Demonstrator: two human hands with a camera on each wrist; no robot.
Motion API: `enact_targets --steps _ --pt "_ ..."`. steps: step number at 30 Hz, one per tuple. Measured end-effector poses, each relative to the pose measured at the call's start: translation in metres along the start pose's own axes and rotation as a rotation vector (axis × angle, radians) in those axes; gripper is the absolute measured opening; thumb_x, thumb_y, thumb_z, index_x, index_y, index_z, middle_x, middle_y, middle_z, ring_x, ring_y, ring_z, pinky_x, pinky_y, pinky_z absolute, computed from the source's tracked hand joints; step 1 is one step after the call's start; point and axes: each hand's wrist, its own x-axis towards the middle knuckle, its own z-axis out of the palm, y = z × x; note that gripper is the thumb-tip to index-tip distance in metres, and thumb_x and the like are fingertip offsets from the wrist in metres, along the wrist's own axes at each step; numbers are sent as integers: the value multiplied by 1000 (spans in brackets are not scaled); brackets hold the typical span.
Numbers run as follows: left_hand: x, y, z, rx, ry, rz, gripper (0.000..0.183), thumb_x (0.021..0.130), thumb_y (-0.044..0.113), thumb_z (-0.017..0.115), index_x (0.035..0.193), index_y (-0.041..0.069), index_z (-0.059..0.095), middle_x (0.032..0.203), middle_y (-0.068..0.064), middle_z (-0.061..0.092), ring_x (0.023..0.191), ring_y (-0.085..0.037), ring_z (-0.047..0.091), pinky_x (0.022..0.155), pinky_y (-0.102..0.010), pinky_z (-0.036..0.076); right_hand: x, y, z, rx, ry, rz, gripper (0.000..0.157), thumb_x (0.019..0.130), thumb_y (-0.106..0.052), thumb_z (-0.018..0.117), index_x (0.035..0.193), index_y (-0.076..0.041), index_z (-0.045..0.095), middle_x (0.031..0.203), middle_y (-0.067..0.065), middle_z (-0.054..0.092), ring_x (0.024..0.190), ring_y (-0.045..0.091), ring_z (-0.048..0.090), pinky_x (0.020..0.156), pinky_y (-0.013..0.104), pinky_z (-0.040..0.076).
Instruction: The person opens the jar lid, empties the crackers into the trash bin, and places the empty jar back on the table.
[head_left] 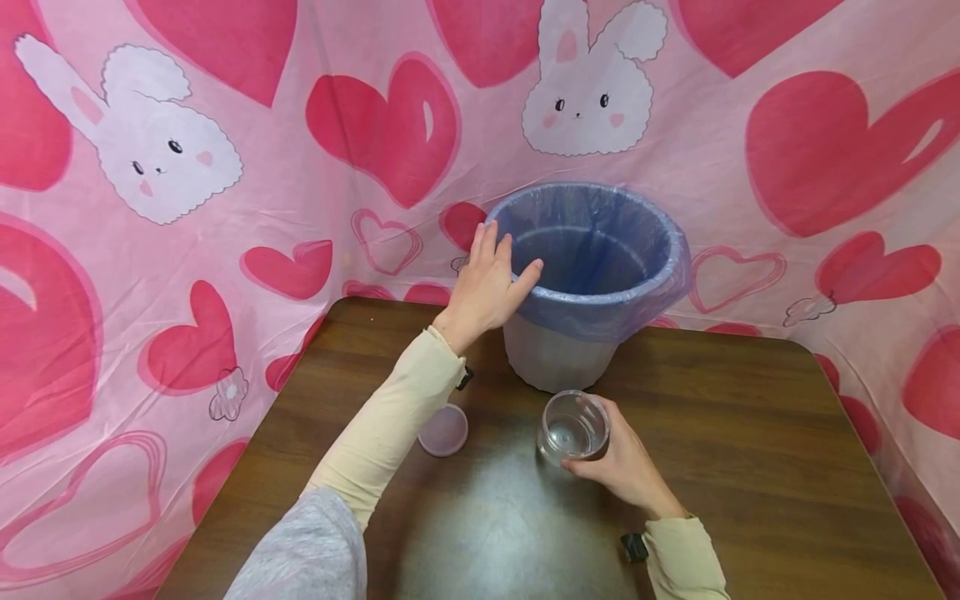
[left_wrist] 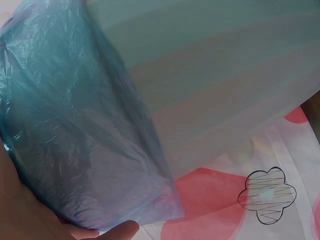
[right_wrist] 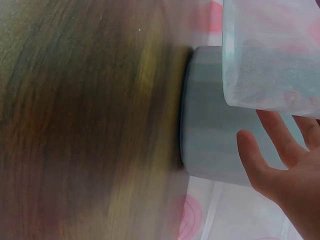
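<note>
My right hand [head_left: 626, 458] holds a clear, round jar [head_left: 573, 437] by its side, with the thumb at the near side and fingers behind. The jar is open at the top and no contents can be made out. In the right wrist view, the jar [right_wrist: 272, 55] appears raised off the tabletop. At the left rim of a pale trash bin [head_left: 558, 358], my left hand [head_left: 487, 283] rests with fingers extended. A translucent blue bag [head_left: 652, 292] lines the bin and folds over its rim; the left wrist view shows this overhang [left_wrist: 85, 130] close to the hand.
A round translucent lid [head_left: 443, 430] lies on the brown wooden table [head_left: 750, 442], beside the left forearm. Pink cloth [head_left: 405, 42] printed with hearts and rabbits hangs behind the table and at both sides. The bin stands near the table's far edge.
</note>
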Motion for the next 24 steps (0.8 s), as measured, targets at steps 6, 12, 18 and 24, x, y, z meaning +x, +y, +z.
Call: enact_targets --steps 6,12,18,24 --pt "0 0 -1 6 -7 -7 80 94 60 35 151 5 30 163 -12 9 152 -26 -2 111 -55 33 0 2 3 10 -14 3 94 58 -27 93 136 -14 43 128 9 58 116 24 57 95 46 45" --pt "0 0 0 2 2 -3 79 94 59 36 151 4 30 163 -12 10 152 -27 -1 110 -55 34 0 4 4 39 -27 0 93 58 -28 93 136 -16 43 129 9 58 116 26 56 95 50 44" --pt "-1 0 -1 0 -3 -3 80 94 60 36 151 4 30 163 -12 9 152 -26 -1 110 -54 34 0 6 5 25 -30 -5 93 58 -29 93 136 -16 44 129 6 58 116 25 57 95 50 45" --pt "-1 0 -1 -1 0 1 79 94 58 37 151 4 30 163 -13 10 152 -27 -1 111 -53 34 -1 9 8 18 -49 -7 93 59 -29 93 136 -16 44 128 3 59 115 25 57 94 50 45"
